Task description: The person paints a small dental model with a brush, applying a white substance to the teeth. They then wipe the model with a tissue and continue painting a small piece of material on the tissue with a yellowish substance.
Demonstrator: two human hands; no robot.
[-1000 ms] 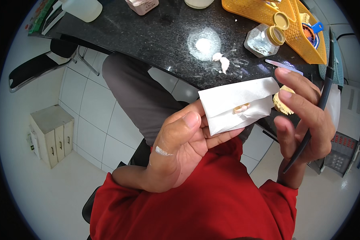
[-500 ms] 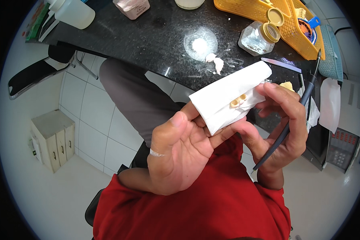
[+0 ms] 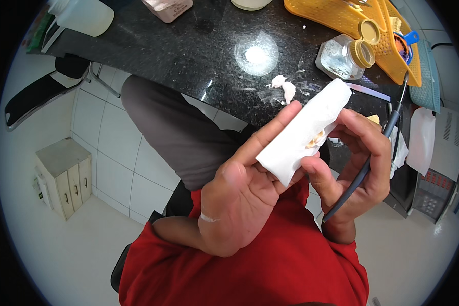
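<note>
Across the fingers of my left hand (image 3: 242, 204) lies a folded white tissue (image 3: 296, 140); its index finger is stretched along the far edge and the thumb is off the paper. Small cream-coloured tooth crowns (image 3: 315, 138), joined together, rest in a fold on the right side of the tissue. My right hand (image 3: 370, 153) curls beside them, thumb and fingertips at the tissue's right edge. A slim dark-handled tool (image 3: 362, 176) with a thin metal end is tucked through the right hand, slanting up to the right. Parts of the left fingers are hidden under the tissue.
On the black counter (image 3: 188, 61) are white paste lumps (image 3: 288, 91), a glass jar (image 3: 336, 56) with its gold lid open, yellow baskets (image 3: 331, 13) and a white plastic bottle (image 3: 89, 18). A black chair (image 3: 33, 99) and small drawer cabinet (image 3: 66, 178) stand left.
The tissue has turned steeper and tilted, so the crowns show more edge-on. My left index finger now lies along its far side. The view has shifted slightly.
</note>
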